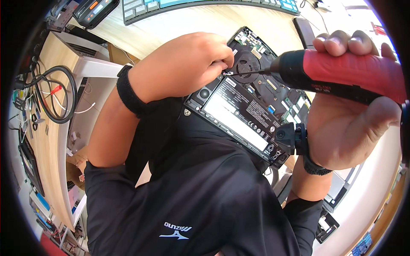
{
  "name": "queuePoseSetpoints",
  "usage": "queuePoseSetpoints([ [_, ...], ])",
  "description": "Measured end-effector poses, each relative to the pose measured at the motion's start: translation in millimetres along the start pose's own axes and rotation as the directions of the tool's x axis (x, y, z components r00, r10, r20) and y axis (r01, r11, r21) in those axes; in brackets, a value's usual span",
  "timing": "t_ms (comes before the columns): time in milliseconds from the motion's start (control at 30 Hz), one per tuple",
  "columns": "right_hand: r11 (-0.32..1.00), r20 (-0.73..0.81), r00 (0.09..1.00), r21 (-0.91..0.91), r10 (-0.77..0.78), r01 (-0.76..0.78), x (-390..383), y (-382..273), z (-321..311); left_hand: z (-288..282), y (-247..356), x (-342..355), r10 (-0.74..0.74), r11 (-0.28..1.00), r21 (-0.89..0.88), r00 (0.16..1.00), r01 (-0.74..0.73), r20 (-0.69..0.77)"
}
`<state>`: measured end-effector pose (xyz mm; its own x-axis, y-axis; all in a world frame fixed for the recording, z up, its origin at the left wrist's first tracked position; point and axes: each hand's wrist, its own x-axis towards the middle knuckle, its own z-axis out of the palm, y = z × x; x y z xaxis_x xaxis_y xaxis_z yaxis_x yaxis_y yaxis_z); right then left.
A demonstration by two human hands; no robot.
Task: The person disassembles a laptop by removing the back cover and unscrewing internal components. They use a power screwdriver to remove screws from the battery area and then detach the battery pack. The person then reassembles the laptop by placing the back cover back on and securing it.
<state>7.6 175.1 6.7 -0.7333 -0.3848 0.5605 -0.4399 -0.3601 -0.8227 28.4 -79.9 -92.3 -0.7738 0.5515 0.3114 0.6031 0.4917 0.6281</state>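
An opened laptop (273,81) lies tilted in front of my body, its insides bare. It shows a black fan (247,66) and a long battery (241,109) with a white label. My right hand (346,115) is wrapped round a red and black electric screwdriver (350,74). The thin bit (252,73) runs left across the fan toward the laptop's edge. There, my left hand (192,64) is closed in a pinch beside the bit's tip, over the battery's upper corner. What its fingertips hold, if anything, is too small and hidden to name.
A keyboard (209,6) lies at the far side of the wooden table, with a black handheld device (95,13) to its left. A dark phone (303,32) rests at the right. Looped black cables (70,96) hang over the wooden surface (49,141) at far left.
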Motion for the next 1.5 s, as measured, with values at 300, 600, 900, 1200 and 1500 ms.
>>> queuePoseSetpoints([
  [300, 0.998, 0.008, 1.000, -0.062, -0.011, 0.012, -0.1, 11.5, 9.5, 5.8, -2.0, -3.4, 0.022, 0.992, -0.123, 1.000, -0.022, -0.003],
  [600, 0.996, 0.020, 1.000, -0.081, -0.022, 0.023, -0.8, 18.0, 12.8, 8.3, -1.9, -3.4, 0.044, 0.988, -0.144, 0.998, -0.049, -0.038],
  [900, 0.994, 0.029, 0.999, -0.105, -0.037, 0.040, 0.3, 19.5, 17.0, 9.7, -3.8, -3.6, 0.054, 0.990, -0.124, 0.997, -0.061, -0.053],
  [1200, 0.983, 0.059, 0.996, -0.165, -0.071, 0.080, 0.9, 19.1, 28.3, 13.7, -3.6, -7.8, 0.057, 0.992, -0.107, 0.995, -0.066, -0.085],
  [1500, 0.951, -0.005, 0.998, -0.303, -0.068, 0.063, -4.6, 15.9, 49.6, 16.6, -4.4, -10.6, 0.066, 0.992, -0.100, 0.992, -0.077, -0.110],
])
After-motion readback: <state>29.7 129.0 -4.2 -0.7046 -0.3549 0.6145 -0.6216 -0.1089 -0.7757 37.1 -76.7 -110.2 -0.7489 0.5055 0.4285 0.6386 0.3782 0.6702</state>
